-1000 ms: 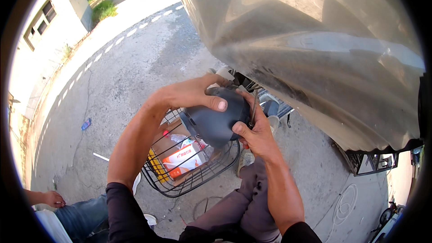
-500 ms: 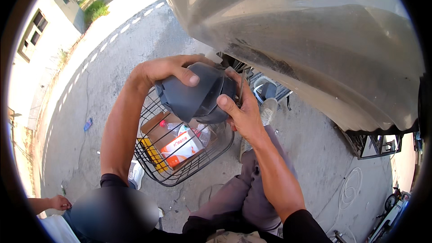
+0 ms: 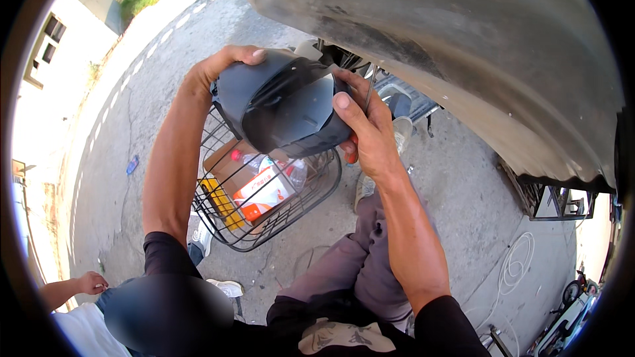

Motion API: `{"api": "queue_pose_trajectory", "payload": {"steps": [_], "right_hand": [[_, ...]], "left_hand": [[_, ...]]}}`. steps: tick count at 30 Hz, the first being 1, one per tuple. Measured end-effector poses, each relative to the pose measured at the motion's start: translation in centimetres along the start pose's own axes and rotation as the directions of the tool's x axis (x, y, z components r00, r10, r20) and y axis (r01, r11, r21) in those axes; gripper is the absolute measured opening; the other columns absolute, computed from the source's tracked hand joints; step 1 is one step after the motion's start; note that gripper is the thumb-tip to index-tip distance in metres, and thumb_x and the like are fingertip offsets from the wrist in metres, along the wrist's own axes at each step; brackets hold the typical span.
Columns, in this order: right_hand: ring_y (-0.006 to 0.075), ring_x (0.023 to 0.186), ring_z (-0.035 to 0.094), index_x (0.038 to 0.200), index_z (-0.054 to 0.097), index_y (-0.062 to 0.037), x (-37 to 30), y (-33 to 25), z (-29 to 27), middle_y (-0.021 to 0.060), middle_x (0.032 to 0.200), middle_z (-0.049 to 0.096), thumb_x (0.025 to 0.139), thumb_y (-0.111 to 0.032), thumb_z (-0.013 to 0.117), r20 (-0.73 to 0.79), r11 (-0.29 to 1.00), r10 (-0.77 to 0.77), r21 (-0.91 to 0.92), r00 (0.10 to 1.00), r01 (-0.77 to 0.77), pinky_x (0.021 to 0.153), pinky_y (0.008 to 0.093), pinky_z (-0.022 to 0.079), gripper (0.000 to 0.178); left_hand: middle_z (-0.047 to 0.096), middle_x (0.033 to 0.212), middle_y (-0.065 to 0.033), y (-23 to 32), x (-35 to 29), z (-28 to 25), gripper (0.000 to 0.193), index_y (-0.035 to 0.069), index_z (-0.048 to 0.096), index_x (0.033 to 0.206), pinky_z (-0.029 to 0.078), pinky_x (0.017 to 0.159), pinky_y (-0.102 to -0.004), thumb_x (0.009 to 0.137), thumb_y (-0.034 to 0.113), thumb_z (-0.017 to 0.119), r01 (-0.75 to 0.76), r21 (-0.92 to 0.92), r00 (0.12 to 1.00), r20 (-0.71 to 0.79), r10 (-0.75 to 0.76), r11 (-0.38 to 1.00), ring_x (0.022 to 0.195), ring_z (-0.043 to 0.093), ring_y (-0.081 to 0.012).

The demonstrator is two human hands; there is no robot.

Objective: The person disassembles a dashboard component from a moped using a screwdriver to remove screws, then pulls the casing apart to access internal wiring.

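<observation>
Both my hands hold a dark grey plastic cover with a glossy black panel (image 3: 281, 106), tilted above a wire basket. It looks like the headlight or dash cover of a scooter. My left hand (image 3: 231, 63) grips its upper left edge, thumb on top. My right hand (image 3: 367, 116) clasps the right edge, thumb near the glossy panel. A thin metal shaft (image 3: 372, 84) and a bit of red-orange handle (image 3: 353, 151) show at my right hand, seemingly a screwdriver held in it. Behind the cover, partly hidden, are cables and scooter parts (image 3: 347, 58).
Below, the black wire basket (image 3: 248, 248) holds an open cardboard box, a white-and-orange carton (image 3: 264, 193), plastic bottles and a yellow box (image 3: 221, 203). A large translucent plastic sheet (image 3: 430, 20) hangs at upper right. Another person's hand (image 3: 92, 283) is at lower left. A white hose (image 3: 517, 261) lies coiled at right.
The cover has been turned in my hands, so its glossy panel now faces up toward me. My left hand has shifted up and left along its edge.
</observation>
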State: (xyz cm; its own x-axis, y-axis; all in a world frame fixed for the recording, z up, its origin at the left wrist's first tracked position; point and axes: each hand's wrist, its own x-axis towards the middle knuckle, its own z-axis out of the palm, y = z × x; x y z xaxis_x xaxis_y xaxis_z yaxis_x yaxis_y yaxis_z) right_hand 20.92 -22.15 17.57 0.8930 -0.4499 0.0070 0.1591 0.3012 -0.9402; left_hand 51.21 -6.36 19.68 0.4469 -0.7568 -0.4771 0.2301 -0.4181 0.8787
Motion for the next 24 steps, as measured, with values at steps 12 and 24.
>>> {"api": "queue_pose_trajectory", "payload": {"steps": [12,24], "right_hand": [[0.0115,0.090,0.061,0.151,0.050,0.0007,-0.4,-0.9,-0.2,0.0119,0.122,0.064,0.093,-0.034,0.078,-0.016,0.998,0.057,-0.023,0.998,-0.058,0.069,0.0262,0.049,0.073],[0.0058,0.063,0.053,0.149,0.055,-0.0010,-0.1,0.1,-0.5,0.0103,0.116,0.068,0.090,-0.031,0.076,-0.061,0.994,-0.022,-0.108,0.998,0.015,0.045,0.0231,0.034,0.070]], "left_hand": [[0.063,0.145,-0.0242,1.1,-0.7,3.6,0.094,0.000,0.051,0.156,0.049,0.114,-0.0411,0.082,0.052,0.079,-0.140,-0.020,0.860,0.492,0.132,0.990,0.129,0.064,-0.0354],[0.062,0.145,-0.0217,0.8,-1.4,3.7,0.095,-0.001,0.056,0.151,0.050,0.111,-0.0395,0.082,0.060,0.078,-0.254,0.078,0.879,0.434,0.197,0.964,0.129,0.064,-0.0342]]}}
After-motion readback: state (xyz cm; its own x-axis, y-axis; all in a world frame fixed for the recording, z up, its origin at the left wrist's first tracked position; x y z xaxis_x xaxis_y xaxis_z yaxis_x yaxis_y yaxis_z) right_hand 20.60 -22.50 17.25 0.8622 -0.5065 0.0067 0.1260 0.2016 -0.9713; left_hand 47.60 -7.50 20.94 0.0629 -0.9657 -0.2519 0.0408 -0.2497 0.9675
